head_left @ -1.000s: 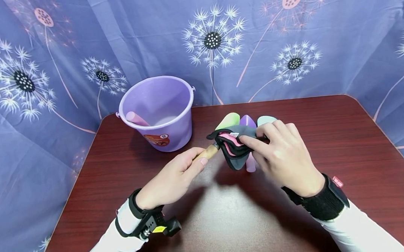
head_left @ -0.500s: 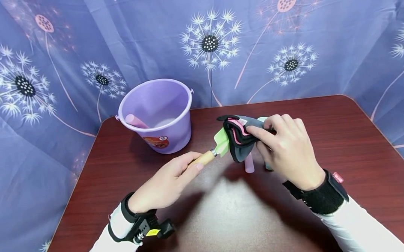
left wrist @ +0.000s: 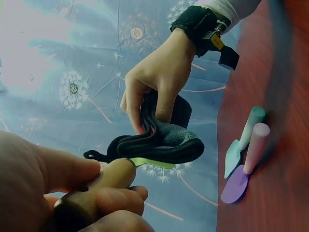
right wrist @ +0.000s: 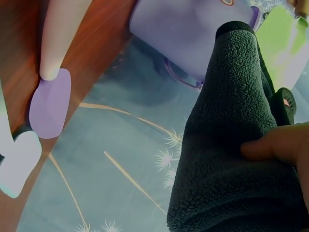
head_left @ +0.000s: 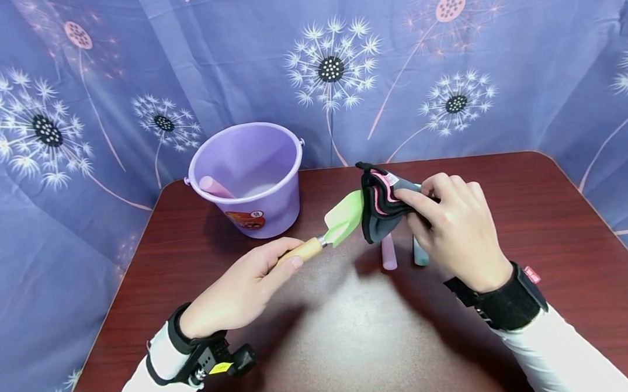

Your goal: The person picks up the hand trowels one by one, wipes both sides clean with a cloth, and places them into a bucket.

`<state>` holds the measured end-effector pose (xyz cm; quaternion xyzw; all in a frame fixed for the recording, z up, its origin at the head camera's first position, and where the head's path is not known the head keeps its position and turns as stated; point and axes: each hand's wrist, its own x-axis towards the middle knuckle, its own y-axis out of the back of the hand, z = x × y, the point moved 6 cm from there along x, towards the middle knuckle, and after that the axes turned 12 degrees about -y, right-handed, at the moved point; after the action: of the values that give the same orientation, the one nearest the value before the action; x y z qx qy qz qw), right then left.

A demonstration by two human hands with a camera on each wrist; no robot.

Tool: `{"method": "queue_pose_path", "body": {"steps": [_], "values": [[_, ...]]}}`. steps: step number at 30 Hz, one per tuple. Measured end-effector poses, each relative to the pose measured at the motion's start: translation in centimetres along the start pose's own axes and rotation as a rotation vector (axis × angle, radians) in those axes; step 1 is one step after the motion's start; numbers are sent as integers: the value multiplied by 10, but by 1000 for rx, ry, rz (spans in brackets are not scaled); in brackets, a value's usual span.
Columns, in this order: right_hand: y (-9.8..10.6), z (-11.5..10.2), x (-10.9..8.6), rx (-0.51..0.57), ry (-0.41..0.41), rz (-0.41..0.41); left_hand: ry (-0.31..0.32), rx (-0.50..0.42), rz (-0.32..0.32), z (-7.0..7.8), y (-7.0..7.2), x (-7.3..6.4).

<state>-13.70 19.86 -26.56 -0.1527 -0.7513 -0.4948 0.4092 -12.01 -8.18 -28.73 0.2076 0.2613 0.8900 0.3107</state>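
In the head view my left hand [head_left: 239,290] grips the wooden handle of a small garden trowel [head_left: 345,217] with a light green blade. The blade points up and right, toward the cloth. My right hand [head_left: 455,233] pinches a folded grey cloth [head_left: 380,216] with black edging and pink lines along its folds. In the left wrist view the cloth [left wrist: 169,140] covers part of the green blade [left wrist: 153,163]. Fuzzy grey pile fills much of the right wrist view, where my thumb presses on the cloth [right wrist: 227,111].
A lilac bucket [head_left: 288,206] stands at the back left, with a pink rod-like handle [head_left: 216,187] leaning inside. On the table, a purple-bladed trowel [left wrist: 235,186] with a pink handle lies beside a teal one [left wrist: 232,157]. A patterned curtain [head_left: 250,58] hangs behind.
The trowel has come out from behind the cloth, moving left and down with my left hand, so its green blade shows. The cloth has shifted right and slightly up.
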Motion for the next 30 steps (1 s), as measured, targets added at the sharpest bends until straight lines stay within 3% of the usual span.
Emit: {"method": "queue_pose_path", "body": {"steps": [9, 14, 22, 26, 30], "values": [[-1, 14, -1, -13, -61, -20, 12, 36, 28, 8, 17, -11], [-2, 21, -4, -6, -99, -37, 14, 110, 68, 17, 36, -18], [-2, 32, -11, 3, -183, -123, -18, 302, 180, 34, 74, -20], [-1, 35, -14, 18, -218, -156, -42, 432, 233, 36, 90, -16], [1, 36, -16, 25, -247, -166, -27, 581, 299, 33, 104, -10]]}}
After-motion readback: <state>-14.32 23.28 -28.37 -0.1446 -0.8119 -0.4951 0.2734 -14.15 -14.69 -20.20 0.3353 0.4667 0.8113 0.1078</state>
